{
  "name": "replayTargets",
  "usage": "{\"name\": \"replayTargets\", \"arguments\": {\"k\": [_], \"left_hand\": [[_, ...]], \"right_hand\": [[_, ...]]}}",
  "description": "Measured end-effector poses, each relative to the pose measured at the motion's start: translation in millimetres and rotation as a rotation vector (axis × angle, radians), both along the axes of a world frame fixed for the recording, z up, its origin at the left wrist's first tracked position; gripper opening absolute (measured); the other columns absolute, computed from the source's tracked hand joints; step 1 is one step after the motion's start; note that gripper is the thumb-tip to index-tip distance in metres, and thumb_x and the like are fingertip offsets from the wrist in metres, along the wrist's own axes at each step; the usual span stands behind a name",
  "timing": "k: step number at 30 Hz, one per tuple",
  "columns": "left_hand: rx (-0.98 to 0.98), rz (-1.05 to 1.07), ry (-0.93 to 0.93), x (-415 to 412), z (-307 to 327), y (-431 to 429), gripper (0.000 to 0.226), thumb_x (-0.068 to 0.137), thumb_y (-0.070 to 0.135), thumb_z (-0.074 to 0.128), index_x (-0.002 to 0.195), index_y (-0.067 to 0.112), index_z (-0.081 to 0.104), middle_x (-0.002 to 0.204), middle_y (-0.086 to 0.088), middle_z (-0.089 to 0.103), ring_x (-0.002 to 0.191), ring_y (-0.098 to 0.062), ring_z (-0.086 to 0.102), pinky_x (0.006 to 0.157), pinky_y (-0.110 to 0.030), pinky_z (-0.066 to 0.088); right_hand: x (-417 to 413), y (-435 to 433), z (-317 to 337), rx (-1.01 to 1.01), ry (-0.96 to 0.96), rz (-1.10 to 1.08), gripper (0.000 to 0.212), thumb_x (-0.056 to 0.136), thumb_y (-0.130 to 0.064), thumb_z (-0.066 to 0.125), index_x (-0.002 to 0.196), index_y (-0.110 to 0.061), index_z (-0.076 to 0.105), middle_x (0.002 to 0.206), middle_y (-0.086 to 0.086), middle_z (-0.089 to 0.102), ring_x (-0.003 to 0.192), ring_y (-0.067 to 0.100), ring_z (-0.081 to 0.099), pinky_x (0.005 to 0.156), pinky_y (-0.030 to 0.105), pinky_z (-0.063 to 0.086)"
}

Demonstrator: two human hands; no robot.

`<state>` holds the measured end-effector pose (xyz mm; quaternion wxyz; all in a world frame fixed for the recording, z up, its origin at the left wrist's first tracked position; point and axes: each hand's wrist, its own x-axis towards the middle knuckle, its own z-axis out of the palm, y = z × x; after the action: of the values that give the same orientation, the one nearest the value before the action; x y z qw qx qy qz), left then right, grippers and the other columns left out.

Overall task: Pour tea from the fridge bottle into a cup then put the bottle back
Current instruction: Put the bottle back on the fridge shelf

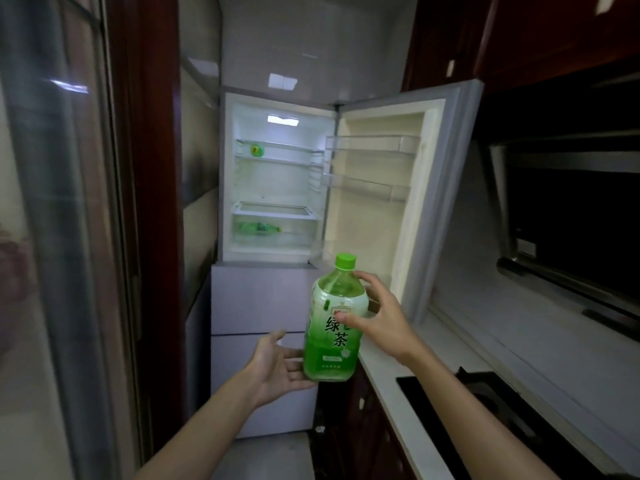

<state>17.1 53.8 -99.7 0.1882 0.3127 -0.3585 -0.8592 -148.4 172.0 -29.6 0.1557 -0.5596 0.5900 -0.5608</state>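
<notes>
A large green tea bottle (pixel 332 327) with a green cap and a white-and-green label stands upright in mid-air in front of the fridge. My right hand (pixel 377 317) grips its upper body from the right, thumb across the label. My left hand (pixel 277 367) cups the bottle's base from the left and below, fingers spread. Behind, the fridge (pixel 273 181) has its upper door (pixel 398 188) swung wide to the right. No cup is in view.
A small green bottle (pixel 257 150) sits on the fridge's top shelf, and another green bottle (pixel 258 228) lies in the bottom drawer. A white counter (pixel 467 344) with a black hob (pixel 491 410) runs along the right. A dark wooden frame (pixel 145 202) lines the left.
</notes>
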Motion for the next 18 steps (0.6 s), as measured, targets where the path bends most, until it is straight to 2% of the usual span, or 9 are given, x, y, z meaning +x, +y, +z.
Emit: {"name": "replayTargets", "arguments": {"k": [5,8,10,13,15,18], "left_hand": [[-0.045,0.050,-0.061,-7.4,8.8,-53.9,0.064,0.098,0.042,0.031,0.133,-0.011,0.039,0.123,-0.035,0.055,0.110,-0.045,0.056,0.095,-0.053,0.043],[-0.050,0.084,-0.061,-15.6,12.2,-87.1,0.067,0.098,0.043,0.031,0.136,-0.012,0.035,0.124,-0.035,0.054,0.115,-0.046,0.054,0.097,-0.053,0.042],[-0.054,0.110,-0.059,-23.4,16.1,-108.7,0.070,0.098,0.044,0.031,0.139,-0.013,0.031,0.125,-0.035,0.054,0.115,-0.046,0.055,0.097,-0.053,0.043],[-0.075,0.153,-0.058,-39.9,24.8,-140.2,0.071,0.097,0.043,0.033,0.141,-0.013,0.029,0.126,-0.034,0.053,0.112,-0.044,0.055,0.095,-0.052,0.044],[-0.088,0.183,-0.059,-52.9,32.8,-161.7,0.071,0.097,0.043,0.034,0.141,-0.012,0.028,0.127,-0.033,0.052,0.113,-0.044,0.055,0.095,-0.052,0.044],[-0.096,0.205,-0.058,-72.9,43.5,-199.1,0.072,0.098,0.044,0.033,0.143,-0.012,0.025,0.130,-0.034,0.050,0.114,-0.044,0.054,0.095,-0.053,0.043]], "right_hand": [[-7.1,-64.0,4.2,-0.011,0.009,0.046,0.066,0.069,-0.019,0.087,0.124,-0.037,0.054,0.117,-0.006,0.066,0.103,0.011,0.066,0.080,0.025,0.056],[-18.9,-105.2,5.8,-0.027,-0.005,0.063,0.064,0.066,-0.024,0.088,0.118,-0.046,0.056,0.116,-0.009,0.067,0.105,0.014,0.066,0.077,0.021,0.054],[-28.5,-133.4,7.7,-0.042,-0.011,0.079,0.065,0.065,-0.028,0.088,0.119,-0.045,0.057,0.117,-0.009,0.067,0.107,0.015,0.065,0.079,0.021,0.054],[-47.6,-177.3,12.3,-0.060,-0.024,0.110,0.066,0.061,-0.036,0.087,0.118,-0.048,0.057,0.118,-0.008,0.068,0.108,0.015,0.065,0.084,0.029,0.056],[-61.1,-205.5,17.3,-0.062,-0.037,0.144,0.067,0.061,-0.033,0.086,0.121,-0.044,0.057,0.119,-0.008,0.067,0.108,0.015,0.065,0.084,0.031,0.057],[-82.3,-243.8,25.8,-0.070,-0.059,0.187,0.070,0.064,-0.027,0.085,0.127,-0.036,0.056,0.119,-0.009,0.066,0.105,0.011,0.066,0.077,0.026,0.057]]}}
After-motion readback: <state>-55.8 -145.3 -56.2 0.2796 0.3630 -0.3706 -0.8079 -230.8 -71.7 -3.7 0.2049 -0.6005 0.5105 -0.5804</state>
